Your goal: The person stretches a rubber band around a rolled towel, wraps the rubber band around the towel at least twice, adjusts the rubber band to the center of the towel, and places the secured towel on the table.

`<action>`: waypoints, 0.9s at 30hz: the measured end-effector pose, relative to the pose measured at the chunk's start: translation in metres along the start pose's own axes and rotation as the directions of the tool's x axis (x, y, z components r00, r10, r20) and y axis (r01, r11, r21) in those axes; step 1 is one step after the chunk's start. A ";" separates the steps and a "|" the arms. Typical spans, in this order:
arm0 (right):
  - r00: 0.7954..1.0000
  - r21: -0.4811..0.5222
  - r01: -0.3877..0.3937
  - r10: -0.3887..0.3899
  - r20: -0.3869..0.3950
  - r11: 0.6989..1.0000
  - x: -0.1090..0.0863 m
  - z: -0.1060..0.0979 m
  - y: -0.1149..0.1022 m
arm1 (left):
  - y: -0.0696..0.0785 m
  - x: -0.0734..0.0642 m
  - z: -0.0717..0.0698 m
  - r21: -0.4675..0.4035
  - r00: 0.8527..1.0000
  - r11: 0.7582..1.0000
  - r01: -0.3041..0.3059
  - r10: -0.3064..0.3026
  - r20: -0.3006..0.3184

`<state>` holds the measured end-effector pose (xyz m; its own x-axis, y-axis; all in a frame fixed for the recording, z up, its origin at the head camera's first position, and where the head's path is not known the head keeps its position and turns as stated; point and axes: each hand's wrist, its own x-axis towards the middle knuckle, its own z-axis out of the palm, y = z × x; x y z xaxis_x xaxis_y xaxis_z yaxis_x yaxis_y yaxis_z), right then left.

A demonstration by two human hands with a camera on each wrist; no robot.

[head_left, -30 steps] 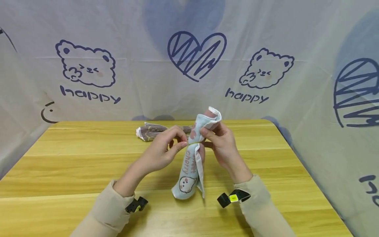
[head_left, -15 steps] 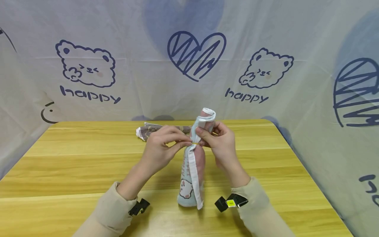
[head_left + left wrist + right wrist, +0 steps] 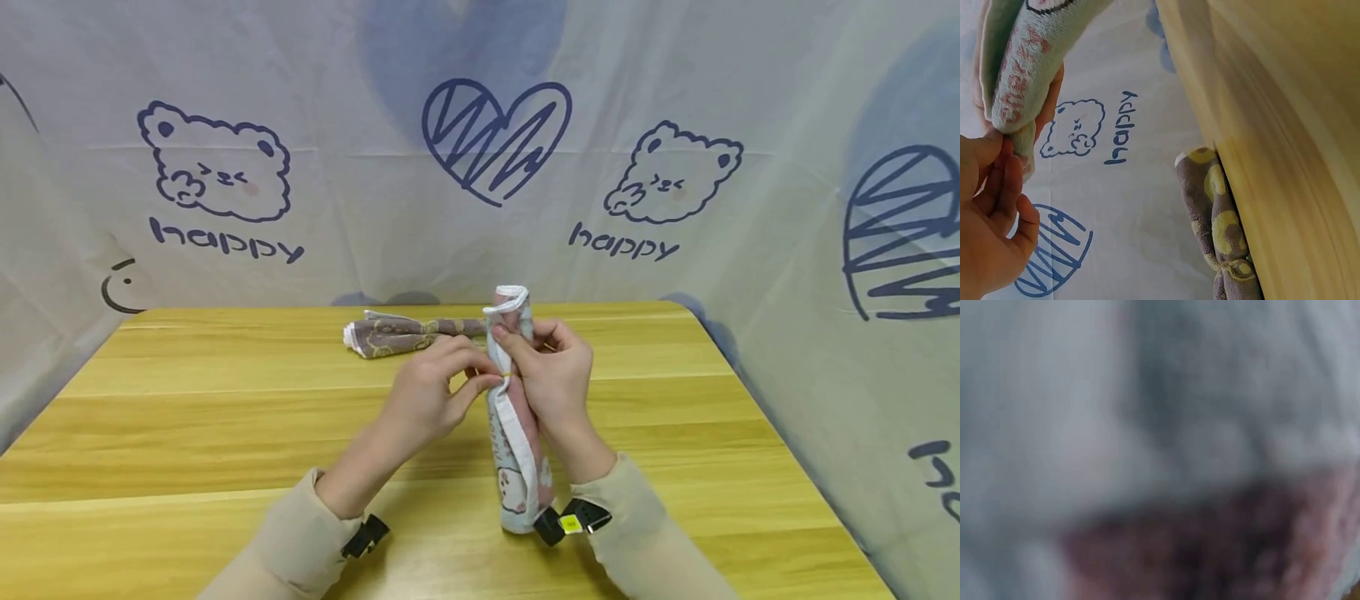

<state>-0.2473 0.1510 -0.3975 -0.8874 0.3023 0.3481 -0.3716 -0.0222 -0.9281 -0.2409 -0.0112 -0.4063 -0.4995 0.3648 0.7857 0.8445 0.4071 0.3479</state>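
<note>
A rolled towel [image 3: 534, 425], pale blue and pink with white edging and a printed bear, stands nearly upright in front of me. A thin yellow rubber band [image 3: 507, 376] cinches it above the middle. My left hand [image 3: 431, 392] pinches the band at the towel's left side with thumb and fingertips. My right hand [image 3: 561, 379] grips the roll around the band's height and above, thumb in front. In the left wrist view, the left hand [image 3: 994, 212] touches the narrow waist of the towel [image 3: 1029, 75]. Blurred towel cloth [image 3: 1210, 394] fills the right wrist view.
A second rolled towel [image 3: 397, 335], brown with yellow pattern and drawn in at its middle, lies behind at the table's far edge. The wooden table [image 3: 187, 433] spreads beneath my hands. A printed curtain [image 3: 360, 208] hangs behind it.
The towel has turned about its length, bringing the white edge and pink side to the front, and tipped from a rightward lean to a slight leftward one. My left hand has shifted right.
</note>
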 end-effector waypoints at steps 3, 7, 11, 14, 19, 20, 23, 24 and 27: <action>1.000 -0.019 0.011 -0.012 -0.024 1.000 0.000 0.000 0.001 | 0.002 0.000 0.002 0.023 0.999 0.999 0.037 -0.037 0.012; 0.999 -0.029 0.019 -0.020 -0.044 0.999 -0.001 0.000 0.002 | 0.005 -0.001 0.003 0.066 0.997 0.995 0.074 -0.075 0.000; 0.999 -0.023 0.013 -0.014 -0.047 1.000 -0.002 0.003 0.002 | 0.005 -0.001 0.005 0.168 0.998 0.984 0.058 -0.061 0.011; 0.998 -0.023 -0.009 0.008 -0.067 1.000 -0.002 0.005 0.003 | 0.003 -0.003 0.009 0.267 0.998 0.964 0.003 -0.021 0.063; 0.997 -0.021 -0.034 0.032 -0.071 0.999 0.002 0.005 0.007 | 0.002 -0.006 0.014 0.302 0.983 0.953 -0.003 -0.052 0.175; 0.997 -0.024 -0.033 0.032 -0.065 0.999 0.003 0.005 0.007 | 0.003 -0.006 0.014 0.285 0.979 0.958 0.010 -0.068 0.194; 0.998 -0.032 -0.050 0.048 -0.051 0.998 0.007 0.002 0.007 | 0.005 -0.005 0.012 0.210 0.960 0.977 0.037 -0.093 0.263; 0.997 -0.028 -0.064 0.062 -0.051 0.998 0.008 0.000 0.008 | 0.006 -0.005 0.012 0.182 0.953 0.982 0.043 -0.095 0.288; 0.991 -0.012 -0.127 0.126 -0.054 0.992 0.013 -0.002 0.010 | 0.009 -0.005 0.012 0.119 0.933 0.992 0.050 -0.089 0.348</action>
<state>-0.2620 0.1572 -0.4021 -0.9110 0.3485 0.2208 -0.2529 -0.0491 -0.9662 -0.2327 0.0010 -0.4134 -0.6088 0.5958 0.5238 0.7893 0.5218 0.3237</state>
